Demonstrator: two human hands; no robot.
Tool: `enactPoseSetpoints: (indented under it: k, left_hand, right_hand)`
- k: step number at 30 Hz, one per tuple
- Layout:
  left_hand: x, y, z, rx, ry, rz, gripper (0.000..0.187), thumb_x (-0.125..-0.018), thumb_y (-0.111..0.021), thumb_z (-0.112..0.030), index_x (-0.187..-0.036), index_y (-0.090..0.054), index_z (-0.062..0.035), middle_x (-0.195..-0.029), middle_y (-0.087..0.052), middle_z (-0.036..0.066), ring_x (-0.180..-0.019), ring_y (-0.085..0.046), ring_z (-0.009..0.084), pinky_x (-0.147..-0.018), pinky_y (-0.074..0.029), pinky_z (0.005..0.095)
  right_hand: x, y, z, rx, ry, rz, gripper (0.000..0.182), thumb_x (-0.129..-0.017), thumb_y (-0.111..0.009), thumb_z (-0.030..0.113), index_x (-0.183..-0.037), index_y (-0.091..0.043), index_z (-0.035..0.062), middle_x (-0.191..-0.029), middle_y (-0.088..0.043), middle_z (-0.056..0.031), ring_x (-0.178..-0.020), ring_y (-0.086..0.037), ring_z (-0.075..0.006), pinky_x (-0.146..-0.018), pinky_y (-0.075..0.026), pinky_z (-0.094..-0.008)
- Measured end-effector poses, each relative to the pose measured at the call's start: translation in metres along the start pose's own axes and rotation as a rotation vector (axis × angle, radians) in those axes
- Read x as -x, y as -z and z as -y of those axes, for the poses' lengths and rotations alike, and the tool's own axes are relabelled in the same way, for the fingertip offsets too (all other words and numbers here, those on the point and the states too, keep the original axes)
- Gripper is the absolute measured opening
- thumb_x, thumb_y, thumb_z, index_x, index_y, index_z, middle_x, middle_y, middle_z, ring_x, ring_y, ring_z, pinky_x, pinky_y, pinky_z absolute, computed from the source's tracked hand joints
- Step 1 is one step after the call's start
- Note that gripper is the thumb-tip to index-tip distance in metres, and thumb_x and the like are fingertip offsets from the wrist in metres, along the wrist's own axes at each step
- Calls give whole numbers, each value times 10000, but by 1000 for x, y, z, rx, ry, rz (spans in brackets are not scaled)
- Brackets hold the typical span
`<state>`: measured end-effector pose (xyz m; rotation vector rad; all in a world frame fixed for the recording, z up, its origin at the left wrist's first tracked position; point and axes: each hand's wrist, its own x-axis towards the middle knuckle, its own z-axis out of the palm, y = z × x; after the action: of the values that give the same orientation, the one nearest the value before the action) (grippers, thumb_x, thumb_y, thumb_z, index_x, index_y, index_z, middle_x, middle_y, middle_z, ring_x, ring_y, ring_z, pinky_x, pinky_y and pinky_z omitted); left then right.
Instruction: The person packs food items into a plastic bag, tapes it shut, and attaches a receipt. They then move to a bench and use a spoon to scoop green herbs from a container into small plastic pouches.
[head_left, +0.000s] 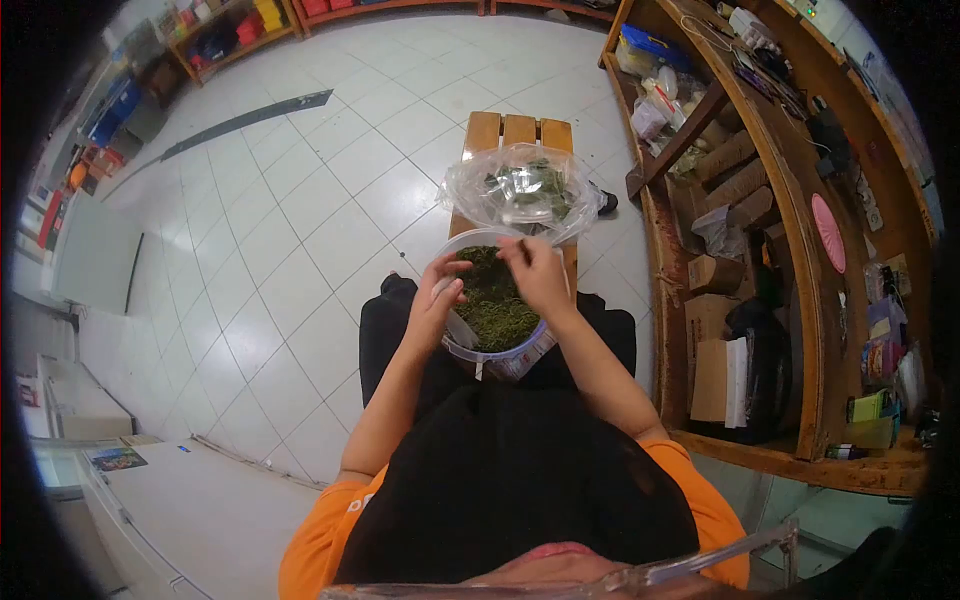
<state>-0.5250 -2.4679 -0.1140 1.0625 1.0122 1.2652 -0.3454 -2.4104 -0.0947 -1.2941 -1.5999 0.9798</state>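
"Green chopped leaf matter [495, 318] fills much of the view between the hands. Where exactly does it sit?"

"Inside a pale plastic bucket [487, 356] with a bluish rim, between the person's knees. Its base is hidden from me."

"And the hands?"

"Both are over the bucket. The left hand [440, 288] is at the left of the opening, fingers loosely curled and parted from the thumb, with nothing visible in its grasp."

"What about the right hand [530, 272]?"

"It bends over the far right part of the opening, fingertips drawn downward. They're blurred, so I can't tell whether it grips anything."

"What lies beyond?"

"Just past the bucket, a clear plastic bag [468, 188] with larger green leaves [540, 183] rests on a slatted wooden bench [519, 132]."

"Anything nearer the person?"

"A black apron [510, 480] over orange sleeves [680, 475]."

"And around?"

"White tiled floor [330, 210] to the left. On the right, a wooden shelf unit [770, 150] carries cardboard boxes [711, 380], and a pink oval piece [828, 233] shows there too."
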Motion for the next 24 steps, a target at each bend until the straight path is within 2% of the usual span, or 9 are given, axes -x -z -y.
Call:
enactPoseSetpoints:
  k: [1,3,4,10,13,15,16,19,24]
  left_hand:
    - [0,-3,0,1,0,2,486,-889,-571,-213,-1300,-408,-12,-1188,-545,83,-895,-531,143,-803,-451,295]
    - [2,-8,2,268,252,84,451,-884,-536,-208,-1283,-439,-21,-1158,-559,78,-946,-547,144,-828,-452,290]
    - [2,-8,4,269,255,84,451,-884,-536,-208,-1283,-439,-21,-1158,-559,78,-946,-547,144,-828,-452,290]
    - [2,-4,3,282,322,197,417,-832,-541,-117,-1231,-489,-7,-1109,-579,81,-992,-555,149,-849,-444,283]
    - [1,-5,5,-178,-70,-26,371,-818,-593,-114,-1166,-524,-3,-1042,-581,107,-972,-566,191,-847,-439,301]
    - [3,-10,-3,-811,-531,-479,355,-798,-672,-146,-1098,-548,-2,-952,-566,123,-945,-570,247,-835,-432,325]
    - [3,-12,-7,-818,-609,-443,350,-764,-735,-225,-1010,-587,-25,-911,-550,138,-894,-569,299,-792,-439,356]
    - [8,-15,-10,-800,-524,-114,292,-750,-750,-232,-929,-622,-41,-917,-567,124,-859,-576,306,-749,-451,364]
    - [4,-10,-9,-760,-496,-101,175,-763,-718,-174,-843,-642,-39,-823,-592,90,-804,-570,301,-701,-454,367]
  right_hand:
    - [5,-2,1,2,-1,-2,292,-893,-590,287,-846,-648,4,-721,-634,-112,-676,-624,-229,-635,-470,-340]
    - [18,-10,6,42,514,184,142,-804,-682,120,-911,-650,32,-780,-606,-62,-753,-606,-205,-709,-482,-298]
    - [24,-10,10,100,488,231,248,-702,-703,15,-942,-644,41,-824,-589,-80,-811,-600,-249,-739,-485,-325]
    - [23,-4,4,167,579,185,149,-705,-689,-13,-842,-634,7,-797,-600,-93,-755,-609,-256,-670,-484,-331]
    - [22,-6,3,113,429,84,109,-726,-703,0,-816,-642,8,-795,-608,-96,-695,-607,-222,-623,-476,-307]
    - [24,-4,6,128,351,106,115,-734,-711,14,-832,-650,9,-794,-615,-95,-689,-607,-203,-615,-470,-294]
    - [25,-4,8,145,271,125,124,-742,-720,29,-848,-658,9,-793,-623,-94,-684,-608,-185,-607,-464,-280]
    - [29,-7,5,34,191,173,154,-730,-735,41,-855,-653,2,-779,-631,-93,-695,-609,-167,-611,-456,-269]
    - [33,-8,7,-28,201,155,118,-775,-686,77,-837,-623,-3,-764,-626,-124,-702,-611,-218,-629,-463,-310]
